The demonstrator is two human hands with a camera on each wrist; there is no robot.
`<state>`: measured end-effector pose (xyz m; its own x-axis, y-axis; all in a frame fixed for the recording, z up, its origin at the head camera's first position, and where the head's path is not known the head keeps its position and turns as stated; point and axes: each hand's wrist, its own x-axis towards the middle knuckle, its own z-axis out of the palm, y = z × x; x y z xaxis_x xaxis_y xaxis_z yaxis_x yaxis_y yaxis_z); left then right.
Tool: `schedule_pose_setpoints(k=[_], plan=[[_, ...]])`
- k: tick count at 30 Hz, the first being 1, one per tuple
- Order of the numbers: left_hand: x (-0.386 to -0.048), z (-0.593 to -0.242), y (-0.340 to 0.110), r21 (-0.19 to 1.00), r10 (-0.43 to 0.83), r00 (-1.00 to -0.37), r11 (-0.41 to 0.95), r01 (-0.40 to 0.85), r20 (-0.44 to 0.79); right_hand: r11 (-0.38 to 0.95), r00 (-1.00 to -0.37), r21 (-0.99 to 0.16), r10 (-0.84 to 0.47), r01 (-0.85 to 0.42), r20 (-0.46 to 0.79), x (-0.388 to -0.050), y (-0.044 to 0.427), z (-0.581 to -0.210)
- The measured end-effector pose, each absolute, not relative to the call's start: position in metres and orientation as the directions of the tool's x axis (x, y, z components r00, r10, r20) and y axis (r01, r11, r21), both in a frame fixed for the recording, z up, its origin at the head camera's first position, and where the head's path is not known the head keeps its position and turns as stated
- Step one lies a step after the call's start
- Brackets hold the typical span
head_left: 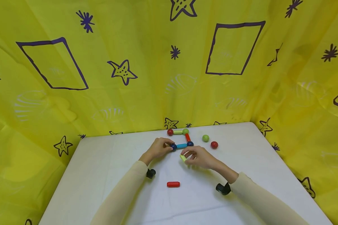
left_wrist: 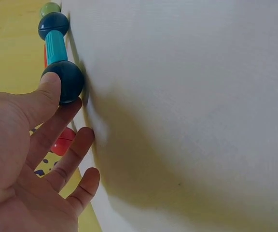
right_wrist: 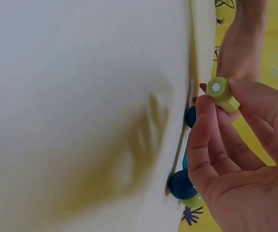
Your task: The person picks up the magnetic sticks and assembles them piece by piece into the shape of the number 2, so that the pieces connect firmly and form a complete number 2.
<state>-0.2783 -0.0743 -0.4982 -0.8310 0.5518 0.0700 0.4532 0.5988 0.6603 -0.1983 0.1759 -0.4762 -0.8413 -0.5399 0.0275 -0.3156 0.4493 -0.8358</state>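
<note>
My left hand (head_left: 157, 147) pinches a dark blue ball (left_wrist: 72, 82) between thumb and fingertips. That ball ends a chain on the table: a light blue magnetic rod (head_left: 181, 146), another dark blue ball (head_left: 190, 144), a red rod (head_left: 187, 137), a green ball (head_left: 186, 131), a pale green rod (head_left: 178, 132) and a red ball (head_left: 170, 132). Just in front of the chain, my right hand (head_left: 200, 157) holds a yellow-green magnetic rod (right_wrist: 223, 96) above the table. A round silvery spot shows on its end in the right wrist view. The rod is apart from the balls.
A loose red rod (head_left: 173, 184) lies nearer me on the white table (head_left: 107, 187). To the right of the chain are a loose green ball (head_left: 205, 138) and a red ball (head_left: 214, 144). Yellow patterned curtain (head_left: 146, 103) surrounds the table's back and sides.
</note>
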Motion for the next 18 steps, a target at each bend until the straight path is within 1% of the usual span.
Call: schedule_pose_setpoints(k=[2, 9, 18], plan=[[-0.278, -0.498, -0.074, 0.661, 0.552, -0.831, 0.598, 0.454, 0.072, 0.44, -0.851, -0.847, -0.524, -0.3, 0.029, -0.198, 0.174, -0.479], [-0.279, -0.499, -0.074, 0.662, 0.553, -0.831, 0.603, 0.446, 0.057, 0.438, -0.896, -0.878, -0.443, -0.193, -0.024, -0.198, 0.163, -0.489], [-0.28, -0.5, -0.075, 0.66, 0.55, -0.833, 0.602, 0.449, 0.065, 0.407, -0.929, -0.91, -0.36, -0.075, -0.084, -0.207, 0.149, -0.494]])
